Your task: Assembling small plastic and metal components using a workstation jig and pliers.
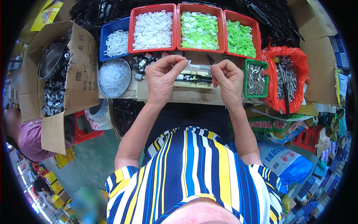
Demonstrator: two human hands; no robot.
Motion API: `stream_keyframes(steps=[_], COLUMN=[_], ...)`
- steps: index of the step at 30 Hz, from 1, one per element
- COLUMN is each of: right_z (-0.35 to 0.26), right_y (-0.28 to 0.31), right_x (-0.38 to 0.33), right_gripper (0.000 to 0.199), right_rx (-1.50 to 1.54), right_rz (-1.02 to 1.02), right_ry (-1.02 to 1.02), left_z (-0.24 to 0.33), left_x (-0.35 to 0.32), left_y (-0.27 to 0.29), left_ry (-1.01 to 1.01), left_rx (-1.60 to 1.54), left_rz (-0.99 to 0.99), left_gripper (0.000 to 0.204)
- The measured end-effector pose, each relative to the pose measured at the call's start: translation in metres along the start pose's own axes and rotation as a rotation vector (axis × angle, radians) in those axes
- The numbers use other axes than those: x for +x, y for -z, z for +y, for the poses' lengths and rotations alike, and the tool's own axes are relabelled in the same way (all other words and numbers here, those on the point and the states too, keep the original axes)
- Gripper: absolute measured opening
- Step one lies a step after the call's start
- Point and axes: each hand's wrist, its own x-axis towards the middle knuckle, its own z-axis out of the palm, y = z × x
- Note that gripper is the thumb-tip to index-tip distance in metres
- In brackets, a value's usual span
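Over the work table, my left hand (164, 76) pinches a small white plastic piece (189, 63) between thumb and forefinger. My right hand (228, 76) is closed in a pinch opposite it; what lies between those fingertips is too small to make out. A whitish translucent strip (201, 67) shows between the two hands. Just below them, a narrow black assembly (197, 78) with light green and metal parts rests in a cream-coloured block fixture (186, 84). Dark pointed tool tips (211, 59) stick out beside my right fingers.
Behind stand a blue bin (103, 46) of white parts and red bins (176, 46) of white and green gears. Left are a round dish (113, 78) and a carton (80, 74) of small motors. Right are a green basket (256, 78) of metal pins and a red bag (300, 93).
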Motion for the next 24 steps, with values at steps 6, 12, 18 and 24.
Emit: stream_keyframes(steps=[6, 12, 18, 24], right_z=[0.004, 0.009, 0.006, 0.008], right_y=[0.003, 0.004, -0.001, 0.028], right_x=[-0.002, -0.001, 0.0, -0.001], right_gripper=[0.022, 0.025, 0.028, 0.028], right_rx=[0.032, 0.126, 0.093, -0.235], right_rz=[0.004, -0.027, -0.007, -0.001], right_ry=[-0.07, -0.231, -0.338, -0.28], left_z=[-0.008, -0.012, -0.019, -0.017], left_x=[-0.001, -0.001, 0.001, 0.0], left_y=[-0.001, 0.001, 0.006, 0.008], left_ry=[-0.108, -0.357, -0.417, -0.407], left_rx=[0.138, 0.316, 0.355, 0.595], left_rz=[-0.02, -0.068, -0.117, -0.163], left_gripper=[0.014, 0.016, 0.018, 0.023])
